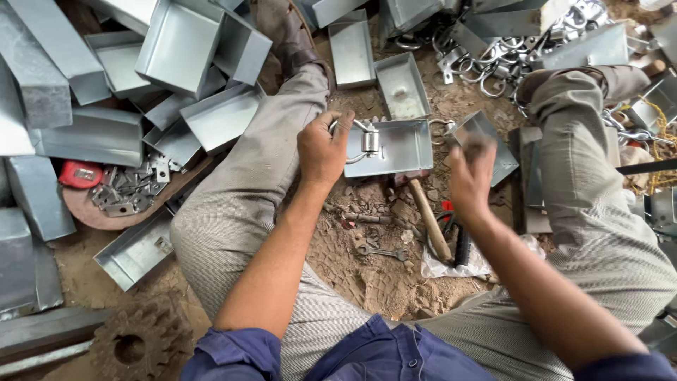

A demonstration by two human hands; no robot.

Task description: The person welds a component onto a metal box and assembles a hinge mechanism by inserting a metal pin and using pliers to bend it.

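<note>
My left hand (322, 149) pinches a ring latch (367, 143) against the metal tray (398, 149); my right hand (471, 178), blurred, hovers just right, grip unclear.

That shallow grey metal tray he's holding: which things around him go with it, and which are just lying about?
In hand:
left hand gripping the shallow grey metal tray with its ring latch
right hand, blurred, beside it

Lying about:
wooden-handled hammer
small steel spanner
red tape measure
rusty toothed gear

left hand (322, 150) grips metal tray (402, 148) | right hand (471, 178) blurred, beside hammer (430, 219)
</note>
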